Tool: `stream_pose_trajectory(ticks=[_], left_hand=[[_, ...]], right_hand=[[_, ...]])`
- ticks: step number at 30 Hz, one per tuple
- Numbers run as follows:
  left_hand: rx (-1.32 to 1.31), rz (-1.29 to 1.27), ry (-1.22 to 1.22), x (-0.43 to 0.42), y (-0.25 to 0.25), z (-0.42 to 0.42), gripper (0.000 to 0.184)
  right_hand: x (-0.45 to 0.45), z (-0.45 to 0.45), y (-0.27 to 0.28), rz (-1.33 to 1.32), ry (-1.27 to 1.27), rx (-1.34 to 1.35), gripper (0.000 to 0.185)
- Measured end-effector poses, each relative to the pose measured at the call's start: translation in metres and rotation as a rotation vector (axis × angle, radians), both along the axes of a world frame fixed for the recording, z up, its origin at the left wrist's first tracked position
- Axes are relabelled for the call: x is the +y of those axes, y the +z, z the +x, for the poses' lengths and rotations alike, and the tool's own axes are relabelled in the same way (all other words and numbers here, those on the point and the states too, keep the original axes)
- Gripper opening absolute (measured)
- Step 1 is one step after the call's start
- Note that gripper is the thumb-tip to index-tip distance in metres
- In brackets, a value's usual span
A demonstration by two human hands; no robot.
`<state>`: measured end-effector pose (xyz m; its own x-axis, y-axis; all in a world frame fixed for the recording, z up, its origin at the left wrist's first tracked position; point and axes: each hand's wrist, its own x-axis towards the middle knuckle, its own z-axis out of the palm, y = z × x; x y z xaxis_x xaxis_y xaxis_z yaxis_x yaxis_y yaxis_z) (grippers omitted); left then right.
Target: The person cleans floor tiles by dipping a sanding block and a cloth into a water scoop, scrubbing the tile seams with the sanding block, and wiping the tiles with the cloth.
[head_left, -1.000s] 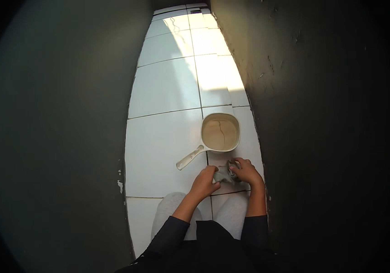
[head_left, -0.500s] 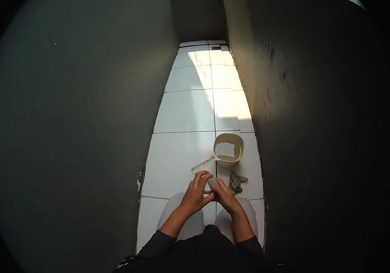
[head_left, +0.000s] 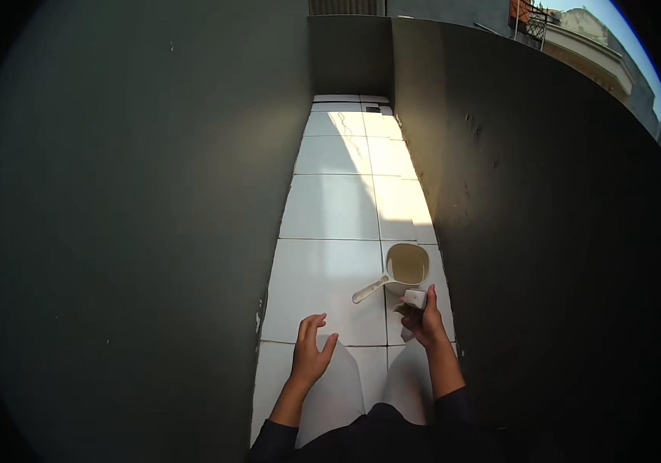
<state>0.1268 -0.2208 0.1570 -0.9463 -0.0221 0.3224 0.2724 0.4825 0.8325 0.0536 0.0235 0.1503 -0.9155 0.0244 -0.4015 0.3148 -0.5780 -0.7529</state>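
My left hand (head_left: 312, 353) is held in the air over the tiles beside my left knee, fingers apart and slightly curled, with nothing in it. At the right, my right hand (head_left: 431, 328) grips a small white block with rounded edges (head_left: 415, 297), its thumb pointing up along the side. A crumpled dark grey-green cloth (head_left: 407, 310) shows just below the block, against the fingers; I cannot tell whether it is in the hand or behind it. Just beyond stands a white dipper (head_left: 408, 265) with water in it, its handle (head_left: 370, 289) pointing left towards me.
White floor tiles (head_left: 326, 270) form a narrow strip, sunlit at the far end. Dark grey walls rise close on the left (head_left: 153, 231) and right (head_left: 546, 255). A small dark drain (head_left: 373, 109) lies at the far end. My knees (head_left: 334, 378) are at the front.
My hands have come apart: the left moved left and opened, the right moved right with the white block. The view has tilted up, showing buildings over the wall.
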Motion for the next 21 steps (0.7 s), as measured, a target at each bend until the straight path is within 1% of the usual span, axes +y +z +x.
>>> stream_pose_trajectory(ticks=[2, 3, 4, 6, 8, 10, 11, 14, 16, 17, 18, 19, 20, 21], left_hand=[[-0.101, 0.043, 0.057, -0.025, -0.014, 0.006, 0.036], [-0.107, 0.056, 0.06, -0.032, -0.018, 0.007, 0.031], [-0.12, 0.061, 0.054, -0.037, -0.021, 0.007, 0.031], [-0.15, 0.072, 0.005, -0.041, -0.024, 0.001, 0.028], [-0.18, 0.042, -0.042, -0.041, -0.028, -0.012, 0.027], [-0.226, 0.002, -0.11, -0.035, -0.035, -0.03, 0.025], [-0.223, -0.032, -0.15, -0.032, -0.039, -0.043, 0.025], [-0.201, -0.094, -0.23, -0.021, -0.048, -0.099, 0.022], [-0.161, -0.144, -0.265, -0.019, -0.058, -0.152, 0.021], [-0.14, -0.171, -0.292, -0.017, -0.061, -0.183, 0.02], [-0.131, -0.2, -0.303, -0.012, -0.057, -0.215, 0.019], [-0.128, -0.212, -0.329, -0.004, -0.052, -0.245, 0.019], [-0.09, -0.276, -0.394, 0.002, -0.049, -0.276, 0.019], [-0.067, -0.322, -0.459, 0.014, -0.037, -0.304, 0.019]], right_hand=[[0.0, -0.011, -0.007, 0.087, -0.009, 0.064, 0.065], [-0.004, -0.015, -0.01, 0.099, -0.09, 0.08, 0.063], [-0.005, -0.016, -0.015, 0.106, -0.095, 0.067, 0.063], [0.001, -0.024, -0.029, 0.149, -0.115, 0.103, 0.06], [-0.004, -0.032, -0.032, 0.167, -0.173, 0.044, 0.058], [0.0, -0.031, -0.038, 0.263, -0.298, 0.058, 0.055], [0.008, -0.026, -0.04, 0.304, -0.305, 0.048, 0.055], [0.04, -0.037, -0.066, 0.401, -0.343, 0.0, 0.055], [0.058, -0.064, -0.074, 0.44, -0.359, -0.046, 0.055], [0.063, -0.085, -0.077, 0.451, -0.384, -0.026, 0.055], [0.068, -0.106, -0.078, 0.462, -0.411, -0.008, 0.055], [0.071, -0.123, -0.075, 0.498, -0.379, -0.025, 0.054], [0.072, -0.133, -0.077, 0.49, -0.375, -0.054, 0.054], [0.075, -0.145, -0.074, 0.493, -0.297, -0.068, 0.054]])
